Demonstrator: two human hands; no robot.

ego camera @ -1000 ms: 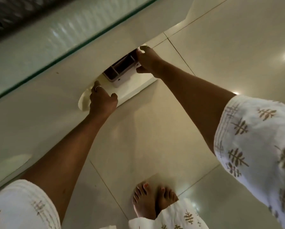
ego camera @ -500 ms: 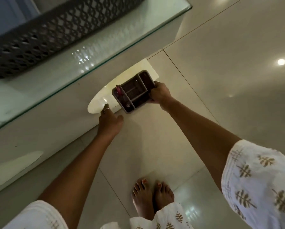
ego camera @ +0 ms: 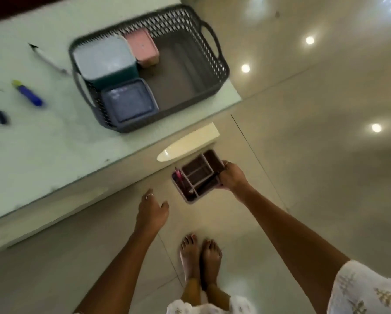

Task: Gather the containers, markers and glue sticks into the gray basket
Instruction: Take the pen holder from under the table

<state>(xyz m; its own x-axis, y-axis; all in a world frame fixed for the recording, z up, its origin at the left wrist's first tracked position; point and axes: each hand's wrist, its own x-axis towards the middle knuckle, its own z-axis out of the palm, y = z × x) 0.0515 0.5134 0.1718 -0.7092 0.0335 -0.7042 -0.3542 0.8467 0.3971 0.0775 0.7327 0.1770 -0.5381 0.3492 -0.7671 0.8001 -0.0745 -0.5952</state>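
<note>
The divided organizer (ego camera: 198, 175) is held over the floor (ego camera: 303, 132), the fingers (ego camera: 223, 177) of the right hand (ego camera: 232, 177) on its right end. The left hand (ego camera: 152, 211) hangs to the left of those fingers and nearer the body, apart from the organizer. Beyond the fingers, up on the worktop (ego camera: 54, 150), sits the basket (ego camera: 215, 64) with three lidded containers (ego camera: 104, 57) in its left half. Farther left on the worktop lie a marker (ego camera: 47, 58) and a glue stick (ego camera: 28, 94).

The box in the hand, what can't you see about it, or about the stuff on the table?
Head view only:
- Divided organizer: contents dark and blurred; right hand covers one end.
- Three lidded containers in gray basket: lids hide contents.
- Blue items on table: motion blur; marker or glue stick unclear.
</note>
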